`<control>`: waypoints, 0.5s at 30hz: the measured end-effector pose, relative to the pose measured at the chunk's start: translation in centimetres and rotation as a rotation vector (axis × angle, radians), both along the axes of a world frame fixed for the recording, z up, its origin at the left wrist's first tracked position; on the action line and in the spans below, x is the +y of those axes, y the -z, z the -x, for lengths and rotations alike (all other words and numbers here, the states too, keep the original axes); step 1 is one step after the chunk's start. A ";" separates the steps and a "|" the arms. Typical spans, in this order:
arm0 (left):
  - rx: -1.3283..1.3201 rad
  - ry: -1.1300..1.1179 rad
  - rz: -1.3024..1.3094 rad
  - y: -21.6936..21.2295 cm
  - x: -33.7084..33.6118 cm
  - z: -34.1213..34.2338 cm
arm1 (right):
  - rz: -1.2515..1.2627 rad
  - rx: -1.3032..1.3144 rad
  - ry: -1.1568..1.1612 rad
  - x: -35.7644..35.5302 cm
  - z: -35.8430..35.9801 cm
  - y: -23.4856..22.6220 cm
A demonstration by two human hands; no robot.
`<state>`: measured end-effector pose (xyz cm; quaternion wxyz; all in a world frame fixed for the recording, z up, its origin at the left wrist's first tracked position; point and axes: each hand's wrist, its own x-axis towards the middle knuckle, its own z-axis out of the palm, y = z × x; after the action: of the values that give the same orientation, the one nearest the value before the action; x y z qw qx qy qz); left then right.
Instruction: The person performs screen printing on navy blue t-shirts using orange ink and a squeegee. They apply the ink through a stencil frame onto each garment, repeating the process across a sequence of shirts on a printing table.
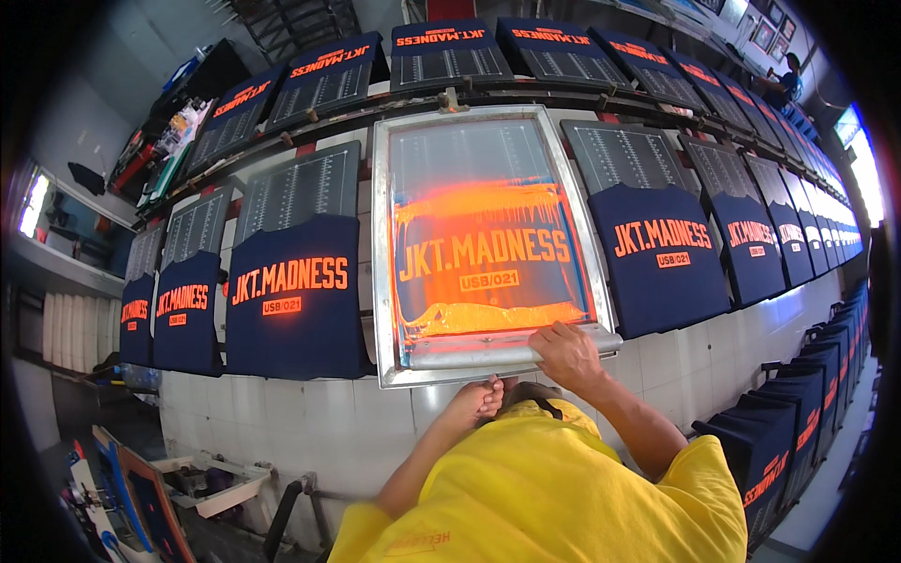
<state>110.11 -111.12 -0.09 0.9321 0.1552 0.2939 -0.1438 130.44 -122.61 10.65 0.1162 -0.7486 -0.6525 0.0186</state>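
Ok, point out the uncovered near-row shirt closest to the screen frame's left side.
The navy shirt directly left of the metal screen frame; the other two there lie farther left and look smaller.

A pale ribbed stack (80, 330) stands at the left. Above it shows a bright window (36, 203); above and to its right, a cluttered shelf (176, 141) and a dark metal lattice (284, 33). Below it leans a blue-edged board (120, 479), near a white tray (236, 495). Well to its right are framed pictures (764, 36) and a distant person (786, 86).
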 end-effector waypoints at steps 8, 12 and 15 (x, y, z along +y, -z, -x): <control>0.028 -0.029 0.098 -0.6 0.5 -0.3 | -0.215 -0.101 -0.029 2.5 -2.1 1.4; 0.005 -0.045 0.110 -0.3 0.5 -0.2 | -0.095 -0.130 -0.019 0.4 -0.2 1.4; 0.013 -0.059 0.000 -0.6 0.2 0.0 | -0.091 -0.174 -0.003 -0.7 1.1 1.9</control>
<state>110.09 -110.89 0.54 0.9340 0.1453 0.3045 -0.1173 129.30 -123.36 8.77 0.0929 -0.7404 -0.6614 -0.0760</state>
